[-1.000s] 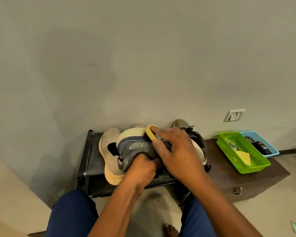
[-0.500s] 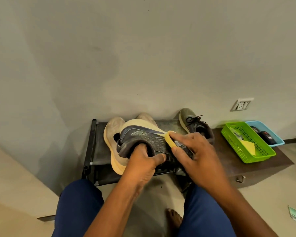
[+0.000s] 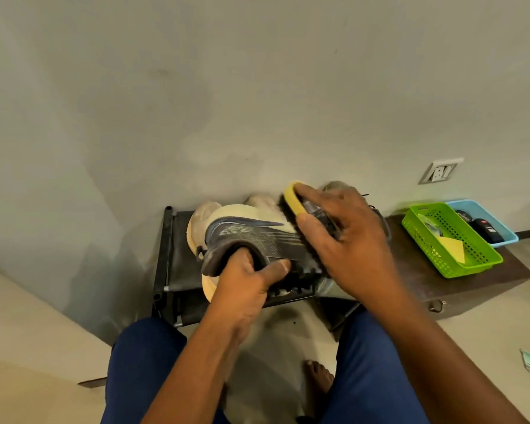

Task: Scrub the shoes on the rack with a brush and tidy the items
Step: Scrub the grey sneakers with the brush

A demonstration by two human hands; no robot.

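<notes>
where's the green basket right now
In the head view, the green basket sits far right on the low brown surface, directly beside the blue tray, below the wall socket.

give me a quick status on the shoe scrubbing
Left hand grips grey shoe at its opening. Right hand holds yellow brush, bristles on the shoe. Nothing in the way.

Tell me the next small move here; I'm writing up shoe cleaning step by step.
Probably draw the yellow brush back along the grey shoe toward the heel. The right hand holds its bristles against the shoe's side near the toe end, while the left hand, fingers inside the collar, steadies it.
</notes>
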